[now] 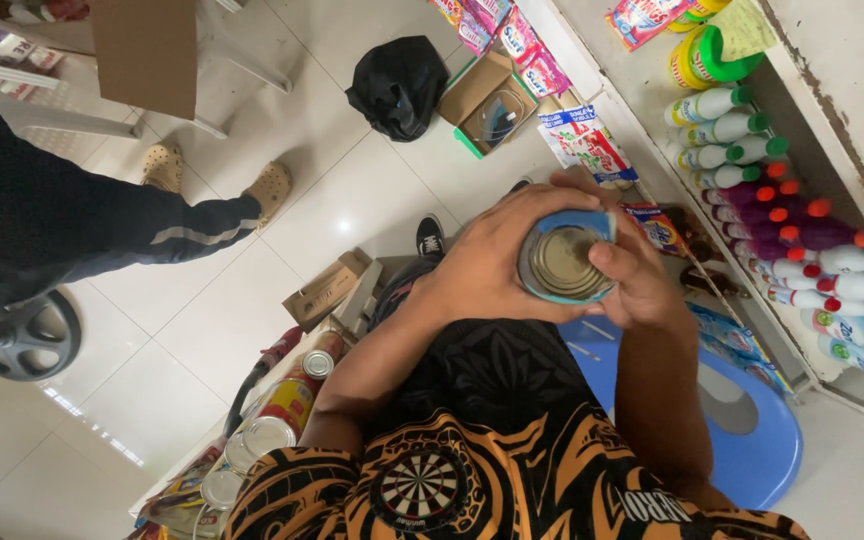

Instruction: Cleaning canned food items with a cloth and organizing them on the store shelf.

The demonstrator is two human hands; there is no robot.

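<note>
I hold a round tin can (562, 262) with a blue label in front of my chest, its metal end facing the camera. My left hand (492, 262) wraps around its left side, fingers curled over the top rim. My right hand (642, 285) grips the right side, thumb pressed on the metal end. Below the can I see my black and orange patterned shirt (472, 460).
Several more tins (282, 415) lie in a row at lower left. A blue plastic stool (752, 430) is at right. Shelves of bottles (802, 230) line the right side. Another person's leg (52, 220) in dark trousers is at left. A black bag (397, 85) and an open cardboard box (487, 100) sit on the tiled floor.
</note>
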